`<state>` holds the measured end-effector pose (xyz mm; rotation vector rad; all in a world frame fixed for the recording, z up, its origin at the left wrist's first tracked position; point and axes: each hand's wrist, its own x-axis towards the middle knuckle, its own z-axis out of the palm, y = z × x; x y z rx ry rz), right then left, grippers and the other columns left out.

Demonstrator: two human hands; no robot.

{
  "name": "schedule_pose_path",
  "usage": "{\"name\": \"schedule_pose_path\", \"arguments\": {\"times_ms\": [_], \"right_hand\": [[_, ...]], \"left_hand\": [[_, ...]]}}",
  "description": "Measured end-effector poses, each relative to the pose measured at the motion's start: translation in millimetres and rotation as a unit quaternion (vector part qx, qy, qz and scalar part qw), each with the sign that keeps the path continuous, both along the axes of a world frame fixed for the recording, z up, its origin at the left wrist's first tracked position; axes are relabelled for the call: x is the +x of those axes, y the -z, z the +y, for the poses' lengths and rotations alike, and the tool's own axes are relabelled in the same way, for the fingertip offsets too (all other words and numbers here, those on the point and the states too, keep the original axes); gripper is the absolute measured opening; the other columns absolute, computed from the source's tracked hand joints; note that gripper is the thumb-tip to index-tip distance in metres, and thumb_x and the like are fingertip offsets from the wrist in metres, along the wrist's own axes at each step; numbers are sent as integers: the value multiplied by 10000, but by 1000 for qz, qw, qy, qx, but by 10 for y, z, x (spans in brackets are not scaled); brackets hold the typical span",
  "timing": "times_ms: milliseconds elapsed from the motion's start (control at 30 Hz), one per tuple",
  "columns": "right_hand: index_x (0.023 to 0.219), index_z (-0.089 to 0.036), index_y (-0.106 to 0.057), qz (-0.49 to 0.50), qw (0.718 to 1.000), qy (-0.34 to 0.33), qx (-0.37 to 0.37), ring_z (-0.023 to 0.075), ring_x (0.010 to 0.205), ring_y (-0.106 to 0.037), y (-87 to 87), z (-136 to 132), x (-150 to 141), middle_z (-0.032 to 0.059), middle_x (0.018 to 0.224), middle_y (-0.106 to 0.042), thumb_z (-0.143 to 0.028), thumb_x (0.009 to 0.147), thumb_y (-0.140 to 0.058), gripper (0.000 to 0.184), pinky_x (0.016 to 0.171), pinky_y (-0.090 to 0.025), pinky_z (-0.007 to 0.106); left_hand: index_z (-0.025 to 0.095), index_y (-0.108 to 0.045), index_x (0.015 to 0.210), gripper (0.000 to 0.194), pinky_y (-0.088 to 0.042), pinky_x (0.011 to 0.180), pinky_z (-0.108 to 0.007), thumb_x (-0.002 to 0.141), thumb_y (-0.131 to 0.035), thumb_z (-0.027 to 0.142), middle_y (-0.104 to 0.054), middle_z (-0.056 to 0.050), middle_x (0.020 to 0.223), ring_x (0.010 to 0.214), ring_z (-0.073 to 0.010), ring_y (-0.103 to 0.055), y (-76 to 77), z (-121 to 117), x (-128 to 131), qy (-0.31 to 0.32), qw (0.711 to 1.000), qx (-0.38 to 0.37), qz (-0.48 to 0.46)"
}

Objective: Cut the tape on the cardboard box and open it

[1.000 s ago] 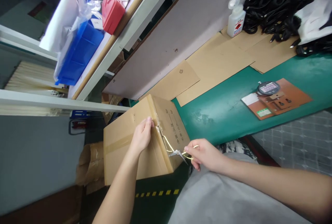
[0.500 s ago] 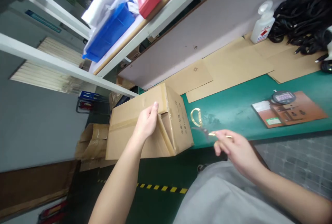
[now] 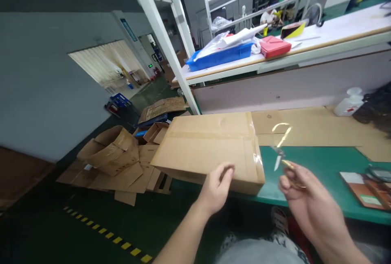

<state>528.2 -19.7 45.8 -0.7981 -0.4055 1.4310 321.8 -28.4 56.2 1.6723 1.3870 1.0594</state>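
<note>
A taped cardboard box (image 3: 210, 144) lies on the green table, its flaps shut and clear tape shining at its right end. At its front edge is my left hand (image 3: 216, 186), with fingers loosely curled, thumb and index close, and nothing visible between them. Whether it touches the cardboard I cannot tell. To the right of the box, my right hand (image 3: 308, 194) is closed round one gold handle of a pair of scissors (image 3: 278, 156). The scissors' blades are spread, and the other gold loop stands up away from my hand, slightly blurred.
Flat cardboard sheets (image 3: 293, 127) line the back of the green table (image 3: 317, 162). A white bottle (image 3: 350, 103) and a gauge on a brown board (image 3: 366, 190) are at right. Above runs a shelf with a blue tray (image 3: 220, 57) and red box (image 3: 275, 47). Opened cartons (image 3: 113, 150) lie left.
The view has swung up and left. My left hand has come off the box's right-end flap to its front edge, and that flap now lies down. The scissors stay in my right hand.
</note>
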Motion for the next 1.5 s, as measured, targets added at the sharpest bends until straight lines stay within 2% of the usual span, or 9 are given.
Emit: {"name": "schedule_pose_path", "arguments": {"times_ms": [200,400,633,767,867,967,1133,1233,1500], "right_hand": [[823,-113,-527,144,941,-263,-155,41,482,-330,-28,-398,-1025,-9,703,-396,-240,846,-669,192,412,-340,171],[815,-91,-469,245,804,-448,-306,27,399,-297,82,-744,-1833,-47,600,-331,-231,896,-591,202,365,-263,152],[827,-65,-506,242,729,-559,-312,38,417,-418,218,-652,-2287,-21,602,-442,-232,924,-549,199,397,-324,141],[981,-30,-581,103,675,-679,-271,135,466,-569,274,-266,-2450,54,648,-550,-505,1000,-279,563,397,-406,203],[926,-64,-581,-77,728,-674,-101,148,508,-578,133,255,-2469,70,654,-558,-624,905,-442,577,421,-408,200],[976,-123,-584,-349,767,-515,158,188,826,-613,-103,918,-2376,110,890,-618,-577,917,-473,470,742,-508,311],[1314,-150,-504,-701,555,-302,329,274,1292,-377,-119,1617,-2214,107,1386,-445,-460,979,-348,482,1085,-324,488],[1348,-142,-484,-739,501,-311,325,264,1288,-380,-14,1596,-2239,81,1386,-456,-456,994,-307,506,1069,-358,471],[936,-195,-530,-759,561,-292,156,239,877,-524,-100,1560,-2712,87,941,-574,-574,960,-325,432,789,-406,419]], "left_hand": [[132,-568,1142,404,-477,906,-348,923,-536,469,-596,-139,1106,977,-215,-604,555,-958,-784,-158,956,-103,-223],[142,-646,1183,455,-379,1056,-394,836,-681,435,-533,-164,1282,1244,-291,-464,480,-1402,-989,-146,799,-141,-566],[149,-739,899,493,-445,1005,-301,529,-884,442,-604,-149,1179,1199,-276,-509,567,-1312,-1157,-304,695,-125,-639],[130,-723,835,568,-509,919,-309,391,-926,421,-633,-157,1096,1105,-289,-571,534,-1075,-1508,-406,651,-103,-633],[153,-679,886,633,-540,854,-361,373,-927,430,-651,-137,976,993,-286,-616,433,-913,-1931,-496,619,-57,-607],[182,-622,985,598,-541,848,-386,534,-869,487,-621,-81,899,916,-233,-605,338,-762,-2358,-518,678,-31,-520],[172,-511,824,409,-535,708,-311,756,-707,524,-476,-24,737,723,-156,-490,257,-396,-2832,-505,771,-15,-387],[175,-526,864,385,-476,621,-253,779,-693,511,-426,-13,708,664,-131,-421,257,-111,-3056,-497,799,8,-338],[122,-637,999,461,-344,541,-210,867,-569,559,-411,-8,651,612,-109,-397,468,700,-3909,-361,926,-47,-102]]}}
